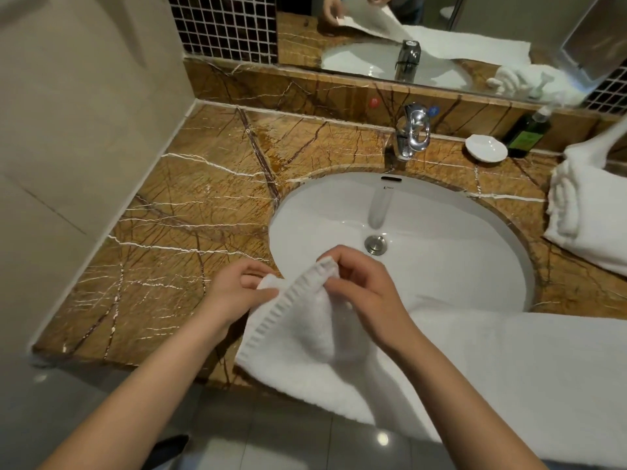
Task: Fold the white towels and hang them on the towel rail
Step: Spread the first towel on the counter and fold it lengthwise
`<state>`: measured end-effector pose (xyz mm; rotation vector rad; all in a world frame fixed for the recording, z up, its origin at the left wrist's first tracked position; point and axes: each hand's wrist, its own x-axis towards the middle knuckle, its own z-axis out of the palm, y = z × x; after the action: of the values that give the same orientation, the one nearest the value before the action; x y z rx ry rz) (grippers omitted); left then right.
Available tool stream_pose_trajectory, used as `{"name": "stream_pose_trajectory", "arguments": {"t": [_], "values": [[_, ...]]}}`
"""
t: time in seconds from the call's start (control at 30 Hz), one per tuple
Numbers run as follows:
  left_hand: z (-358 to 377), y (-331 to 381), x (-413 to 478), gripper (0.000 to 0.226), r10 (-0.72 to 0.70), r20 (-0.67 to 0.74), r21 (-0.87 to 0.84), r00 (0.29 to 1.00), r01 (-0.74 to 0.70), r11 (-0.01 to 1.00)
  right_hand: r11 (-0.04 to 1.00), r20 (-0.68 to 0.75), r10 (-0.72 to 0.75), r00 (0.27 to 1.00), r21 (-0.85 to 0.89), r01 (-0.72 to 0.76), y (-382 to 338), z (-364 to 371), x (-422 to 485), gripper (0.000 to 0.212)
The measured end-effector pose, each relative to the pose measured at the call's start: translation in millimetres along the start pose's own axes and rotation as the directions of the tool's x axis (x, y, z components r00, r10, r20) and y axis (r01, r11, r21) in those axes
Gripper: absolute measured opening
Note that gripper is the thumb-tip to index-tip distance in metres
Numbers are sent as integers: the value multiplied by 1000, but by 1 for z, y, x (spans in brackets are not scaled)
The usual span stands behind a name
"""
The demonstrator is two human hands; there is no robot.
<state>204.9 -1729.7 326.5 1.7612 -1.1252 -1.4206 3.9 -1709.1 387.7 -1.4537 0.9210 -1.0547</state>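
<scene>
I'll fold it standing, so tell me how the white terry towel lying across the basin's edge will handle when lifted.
Probably floppy: the white terry towel droops from the left hand and right hand, off the brown marble counter. Likely weighty yet grippy: thick pile, much trailing.

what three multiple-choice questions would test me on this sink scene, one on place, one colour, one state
1. Where is the white dish relative to the tap? A left B right C in front
2. Counter colour? A grey B black C brown, white-veined
3. The towel is: A pinched by left hand and right hand B lying untouched C held one-handed
Answers: 1 B, it sits right of the tap; 2 C, brown stone with white veins; 3 A, both hands pinch it.
</scene>
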Motion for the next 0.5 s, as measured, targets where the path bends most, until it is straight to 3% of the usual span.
{"name": "stream_pose_trajectory", "arguments": {"t": [0.07, 0.1, 0.17, 0.23, 0.3, 0.5], "values": [[-2, -3, 6, 31, -23, -67, -95, 997, 16, 995, 999, 33, 29, 999, 33, -30, 4, 7, 13, 12], [-4, -5, 8, 30, -41, -80, -147, 996, 29, 989, 996, 65, 78, 995, -48, -75, 11, 13, 21, 12], [-6, -8, 12, 29, -64, -75, -221, 995, 46, 974, 900, 117, 229, 966, -405, -164, 35, 25, 34, 15], [-7, -12, 14, 29, -52, -62, -204, 997, 38, 978, 694, 74, 353, 933, -690, -208, 60, 34, 44, 15], [-6, -14, 14, 28, -30, -64, -163, 997, 19, 986, 649, 6, 365, 931, -719, -250, 75, 38, 47, 13], [-7, -12, 8, 26, 45, -64, -191, 997, -57, 980, 754, -149, 276, 949, -580, -310, 86, 44, 56, 8]]}}
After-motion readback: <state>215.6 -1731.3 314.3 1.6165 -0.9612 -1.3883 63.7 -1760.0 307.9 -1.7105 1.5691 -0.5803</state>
